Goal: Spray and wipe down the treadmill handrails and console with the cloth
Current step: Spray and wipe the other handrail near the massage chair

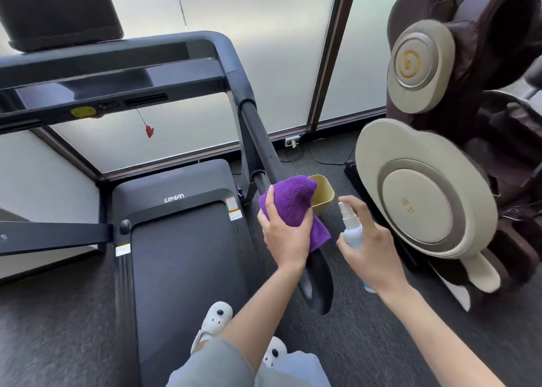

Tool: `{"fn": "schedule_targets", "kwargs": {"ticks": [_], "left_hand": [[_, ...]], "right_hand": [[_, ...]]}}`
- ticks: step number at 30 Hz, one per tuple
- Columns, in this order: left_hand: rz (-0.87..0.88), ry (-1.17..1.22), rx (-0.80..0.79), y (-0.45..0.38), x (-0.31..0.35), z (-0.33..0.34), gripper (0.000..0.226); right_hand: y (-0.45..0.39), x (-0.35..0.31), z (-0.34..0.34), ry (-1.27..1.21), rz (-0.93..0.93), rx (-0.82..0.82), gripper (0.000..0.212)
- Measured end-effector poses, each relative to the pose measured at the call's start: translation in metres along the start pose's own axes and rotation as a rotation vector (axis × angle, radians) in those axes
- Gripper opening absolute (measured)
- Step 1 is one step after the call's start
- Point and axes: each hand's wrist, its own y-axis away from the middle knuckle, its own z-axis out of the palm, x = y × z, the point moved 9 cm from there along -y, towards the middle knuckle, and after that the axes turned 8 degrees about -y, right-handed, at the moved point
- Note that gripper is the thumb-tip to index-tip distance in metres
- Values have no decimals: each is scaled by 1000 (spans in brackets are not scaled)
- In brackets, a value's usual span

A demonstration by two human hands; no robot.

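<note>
We read one clear mark: "UMA" in pale letters on the treadmill's motor cover, just ahead of the belt. Warning stickers on the deck's right front corner and a white label on the left side rail carry print too small for us to read. The massage chair's upper disc bears a gold "b"-like emblem; the lower disc has faint gold characters we can't make out.
</note>
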Motion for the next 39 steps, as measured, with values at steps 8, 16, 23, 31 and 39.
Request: {"fn": "schedule_targets", "kwargs": {"ticks": [8,16,23,31,39], "left_hand": [[-31,-77,-7,-88,24,4,87],[24,-146,-28,-171,41,14,86],[1,-216,-58,-243,62,24,86],[-30,-134,-92,-238,57,20,79],[-72,-109,-106,-211,46,18,79]], "right_hand": [[-27,3,17,-28,24,-33,74],[-84,-11,45,-79,-1,-45,74],[-126,-19,57,-116,-6,-28,76],[-132,-28,56,-123,-11,4,72],[-112,-24,49,-130,-19,26,74]]}}
